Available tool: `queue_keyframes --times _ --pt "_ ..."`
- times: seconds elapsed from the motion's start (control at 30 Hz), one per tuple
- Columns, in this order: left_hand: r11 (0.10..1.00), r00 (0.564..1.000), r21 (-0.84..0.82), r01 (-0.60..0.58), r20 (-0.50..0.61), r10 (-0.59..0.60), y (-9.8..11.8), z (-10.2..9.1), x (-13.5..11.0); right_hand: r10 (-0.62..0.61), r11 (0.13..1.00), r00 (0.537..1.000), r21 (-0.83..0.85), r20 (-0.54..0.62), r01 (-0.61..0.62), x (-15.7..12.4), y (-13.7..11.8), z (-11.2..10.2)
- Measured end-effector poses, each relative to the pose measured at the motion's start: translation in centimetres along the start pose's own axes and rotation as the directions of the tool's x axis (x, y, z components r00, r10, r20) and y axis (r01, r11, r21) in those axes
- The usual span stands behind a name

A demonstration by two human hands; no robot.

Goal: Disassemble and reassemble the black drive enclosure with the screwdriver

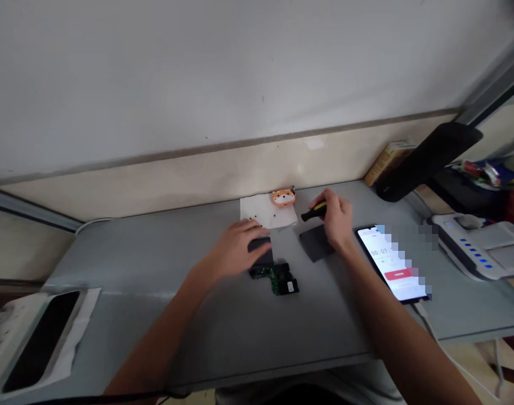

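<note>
My left hand has its fingers spread over a dark rectangular piece; whether they touch it I cannot tell. Beside that piece lies a green circuit board with a black part bearing a small white label. In my right hand is a screwdriver with a black and yellow handle, gripped between the fingers. Below that hand a dark flat cover rests on the table, partly hidden by it. A white sheet of paper with several tiny dark bits lies at the back.
An orange dog-face case sits on the paper. To the right are a lit phone with a cable, a white power strip, a black cylinder and a yellowish box. At left lies a dark-screened device.
</note>
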State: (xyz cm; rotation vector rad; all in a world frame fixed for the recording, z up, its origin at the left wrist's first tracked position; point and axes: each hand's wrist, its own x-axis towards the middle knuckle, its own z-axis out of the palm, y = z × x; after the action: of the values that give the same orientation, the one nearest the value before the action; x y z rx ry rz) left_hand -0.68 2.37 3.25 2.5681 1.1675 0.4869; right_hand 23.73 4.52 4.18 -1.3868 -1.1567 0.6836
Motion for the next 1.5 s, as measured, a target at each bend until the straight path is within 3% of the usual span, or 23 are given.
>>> queue_keyframes --times 0.1,0.13,0.27,0.37,0.47,0.67,0.87,0.97,1.13,1.3,1.5 --pt "0.999 0.997 -0.032 -0.028 0.068 0.031 2.5 1.3 -2.6 -0.168 0.985 0.984 -0.026 0.067 0.17 -0.9 -1.8 -1.5" --pt "1.0 0.996 -0.011 -0.025 0.081 0.025 3.1 1.9 -3.2 -0.214 0.975 0.967 -0.029 0.139 0.219 -1.4 -2.3 -1.8" --pt "0.995 0.998 0.095 -0.04 0.042 0.036 4.0 3.9 -4.5 -0.396 0.902 0.825 0.002 0.402 0.432 -3.5 -3.2 -1.4" --pt "0.99 0.997 0.123 -0.068 -0.013 0.07 4.0 4.3 -4.7 -0.503 0.825 0.719 0.019 0.48 0.564 -4.3 -3.0 -0.6" --pt "0.99 0.997 0.124 -0.07 -0.034 0.075 3.9 4.3 -4.7 -0.534 0.771 0.679 -0.039 0.504 0.635 -4.1 -2.8 -0.6" --pt "0.987 0.996 0.136 -0.085 -0.02 0.088 3.9 4.3 -4.9 -0.47 0.766 0.725 -0.176 0.503 0.618 -2.5 -2.7 -2.2" --pt "0.986 0.992 0.143 -0.084 -0.085 0.097 4.3 3.9 -4.6 -0.515 0.725 0.717 -0.208 0.47 0.657 -2.4 -2.7 -2.0" --pt "0.99 0.991 0.125 -0.063 -0.107 0.077 5.0 3.6 -4.1 -0.493 0.737 0.735 -0.226 0.464 0.637 -2.3 -2.8 -2.2" --pt "0.993 0.99 0.1 -0.056 -0.121 0.068 6.3 3.6 -2.4 -0.435 0.83 0.817 -0.183 0.38 0.527 -2.1 -2.8 -2.5" --pt "0.996 0.992 0.093 -0.006 -0.125 0.018 7.1 4.7 -0.2 -0.315 0.946 0.931 -0.023 0.183 0.324 -2.2 -2.8 -2.0" --pt "0.998 0.998 0.037 0.042 -0.042 -0.04 6.3 4.6 0.1 -0.189 0.98 0.979 0.078 0.075 0.183 -1.9 -2.2 -1.3"
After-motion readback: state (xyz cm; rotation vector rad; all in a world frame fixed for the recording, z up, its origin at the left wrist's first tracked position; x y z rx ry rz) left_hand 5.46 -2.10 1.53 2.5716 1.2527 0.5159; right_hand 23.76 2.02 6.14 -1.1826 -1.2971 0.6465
